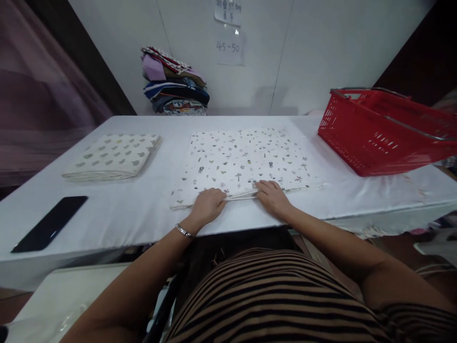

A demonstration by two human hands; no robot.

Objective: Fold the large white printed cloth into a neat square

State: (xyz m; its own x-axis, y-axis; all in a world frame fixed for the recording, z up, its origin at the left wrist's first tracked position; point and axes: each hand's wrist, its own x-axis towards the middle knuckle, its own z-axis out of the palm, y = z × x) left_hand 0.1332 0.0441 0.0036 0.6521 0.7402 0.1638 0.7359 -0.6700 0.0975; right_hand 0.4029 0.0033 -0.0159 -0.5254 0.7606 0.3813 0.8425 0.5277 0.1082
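While the printed cloth (243, 159) lies spread flat just beyond your fingertips, both your hands sit on its near edge, where the layers meet, so the hem stays lined up and cannot slide. Your left hand (207, 205) rests palm down with its fingers together and curled over the edge; your right hand (273, 197) lies beside it, fingers lightly spread and flat, pressing rather than pinching, though whether a thumb is tucked under the fold I cannot tell from this angle. A bracelet (183, 231) sits on your left wrist, clear of the fabric.

Out past your left fingers a folded cloth (112, 156) lies finished and set aside, well apart from the one you hold. Nearer you on that side a phone (50, 223) lies face up, close to the table (143, 209) edge. Beyond your right fingers a red basket (382, 131) stands open, within reach. Far ahead, against the wall, a stack of clothes (174, 83) is piled.
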